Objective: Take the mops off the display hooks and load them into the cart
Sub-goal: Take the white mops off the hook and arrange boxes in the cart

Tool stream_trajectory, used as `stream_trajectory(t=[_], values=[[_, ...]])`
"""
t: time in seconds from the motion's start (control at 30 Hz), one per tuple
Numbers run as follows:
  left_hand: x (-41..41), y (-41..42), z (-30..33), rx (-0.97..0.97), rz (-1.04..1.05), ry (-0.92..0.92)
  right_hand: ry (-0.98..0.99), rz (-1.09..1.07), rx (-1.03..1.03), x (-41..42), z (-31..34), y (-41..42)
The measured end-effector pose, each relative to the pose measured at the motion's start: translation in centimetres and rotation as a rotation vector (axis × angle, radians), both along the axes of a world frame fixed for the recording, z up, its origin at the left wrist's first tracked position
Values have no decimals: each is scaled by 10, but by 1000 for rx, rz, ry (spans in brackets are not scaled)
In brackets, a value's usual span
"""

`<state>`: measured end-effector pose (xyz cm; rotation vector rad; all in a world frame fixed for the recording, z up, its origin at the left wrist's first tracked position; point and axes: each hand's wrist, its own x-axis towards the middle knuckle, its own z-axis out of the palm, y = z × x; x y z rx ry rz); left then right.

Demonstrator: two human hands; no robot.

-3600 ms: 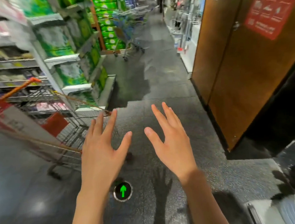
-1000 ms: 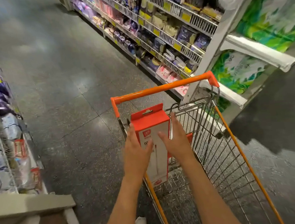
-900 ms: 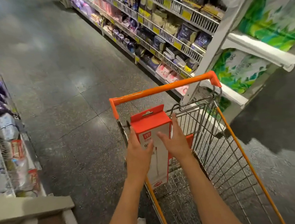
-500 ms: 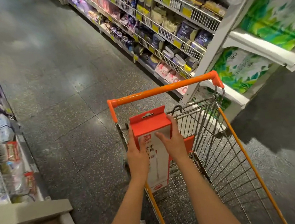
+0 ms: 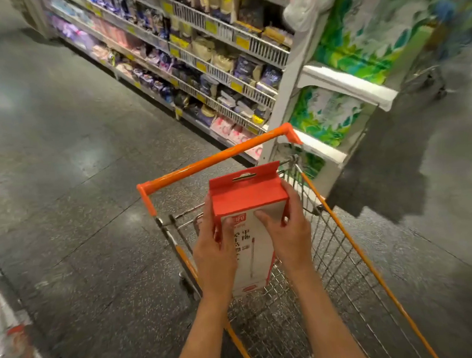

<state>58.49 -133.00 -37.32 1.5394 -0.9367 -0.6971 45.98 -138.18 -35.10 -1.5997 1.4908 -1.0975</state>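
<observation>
A tall red and white boxed mop [image 5: 249, 206] with a hang tab stands upright inside the wire shopping cart [image 5: 347, 277], near its orange handle end. My left hand [image 5: 216, 251] grips the box's left edge, thumb on the front face. On the right edge my right hand [image 5: 288, 231] grips it with the fingers wrapped round the side and the thumb across the printed front. The box's lower end reaches down toward the cart's wire floor. No display hooks are in view.
The cart's orange handle [image 5: 213, 159] crosses just beyond the box. Stocked shelves [image 5: 213, 53] run along the aisle's right side, ending in a white end rack with green packs [image 5: 345, 108]. Packaged goods sit at the lower left [image 5: 4, 332]. Grey tiled floor [image 5: 67, 164] spreads to the left.
Earlier both hands were bare over the floor beside the cart. Within the last second both hands slid up the box toward its red top, and the box now stands higher in the cart.
</observation>
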Motion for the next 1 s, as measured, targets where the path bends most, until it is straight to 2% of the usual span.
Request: stream_trajectory(t=[0.23, 0.57, 0.7, 0.8, 1.0], values=[[-30, 12, 72, -145, -147, 28, -31, -212, -156, -37, 74, 37], [-101, 53, 150, -263, -356, -57, -105, -444, -345, -115, 151, 118], [-142, 84, 178, -338, -428, -18, -94, -542, -462, -150, 177, 166], [-179, 115, 196, -480, -538, 3, -141, -602, -530, -184, 195, 213], [-233, 180, 218, -587, -717, 66, -83, -754, -574, -234, 217, 298]])
